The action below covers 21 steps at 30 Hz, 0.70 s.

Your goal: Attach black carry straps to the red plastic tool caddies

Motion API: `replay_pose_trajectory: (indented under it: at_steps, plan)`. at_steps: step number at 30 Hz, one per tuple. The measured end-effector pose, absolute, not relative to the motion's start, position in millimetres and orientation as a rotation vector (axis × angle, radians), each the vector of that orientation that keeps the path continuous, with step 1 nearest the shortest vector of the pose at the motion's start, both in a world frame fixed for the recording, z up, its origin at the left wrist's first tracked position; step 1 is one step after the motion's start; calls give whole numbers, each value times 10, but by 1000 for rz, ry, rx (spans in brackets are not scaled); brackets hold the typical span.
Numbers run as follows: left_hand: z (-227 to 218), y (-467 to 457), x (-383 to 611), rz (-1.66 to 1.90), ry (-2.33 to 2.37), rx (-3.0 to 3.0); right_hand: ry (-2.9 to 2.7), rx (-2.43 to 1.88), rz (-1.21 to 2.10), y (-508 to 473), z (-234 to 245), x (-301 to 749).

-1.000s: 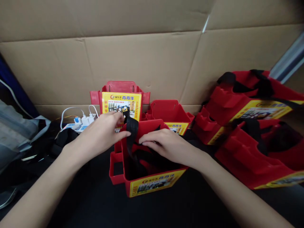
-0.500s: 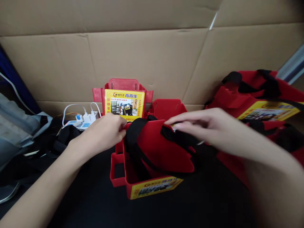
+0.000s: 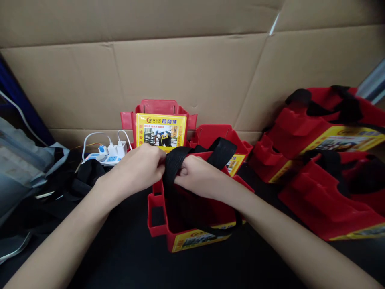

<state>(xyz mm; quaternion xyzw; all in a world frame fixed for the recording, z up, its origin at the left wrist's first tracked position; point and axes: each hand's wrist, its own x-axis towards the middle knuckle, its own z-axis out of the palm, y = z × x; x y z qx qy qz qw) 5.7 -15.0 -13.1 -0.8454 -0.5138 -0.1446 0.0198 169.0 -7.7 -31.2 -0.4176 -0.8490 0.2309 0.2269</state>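
A red plastic carrier [image 3: 159, 228] with a yellow label on its front stands on the dark surface right before me. A wide black strap [image 3: 221, 151] loops over its top rim. My left hand [image 3: 136, 170] pinches the strap at the carrier's back left corner, fingers closed. My right hand [image 3: 200, 176] grips the same strap just to the right of it, also closed. The two hands almost touch.
Two more red carriers, one upright [image 3: 161, 120] and one lower [image 3: 215, 134], stand behind against a cardboard wall [image 3: 192, 76]. Several red carriers with black straps [image 3: 325, 160] lie stacked at the right. A white power strip [image 3: 106, 156] with plugs and loose black straps [image 3: 81, 176] sit at the left.
My right hand swung out to the right drawing the strap across the carrier, then came back to meet my left hand at the rim. The strap now arches over the top.
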Motion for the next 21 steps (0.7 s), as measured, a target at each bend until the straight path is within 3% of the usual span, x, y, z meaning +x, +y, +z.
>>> replay_pose_trajectory:
  at_steps: [10, 17, 21]
  plan:
    - [-119, -143, 37, -400, -1532, -2677, -2145, -1117, 912, 36, -415, 1664]
    - [-102, -206, 37, -371, -1532, -2631, -2299, -1009, 1146, -129, -122, 1880]
    - [-118, -244, 76, -264, -1556, -2545, -2288, -880, 954, -166, 17, 2301]
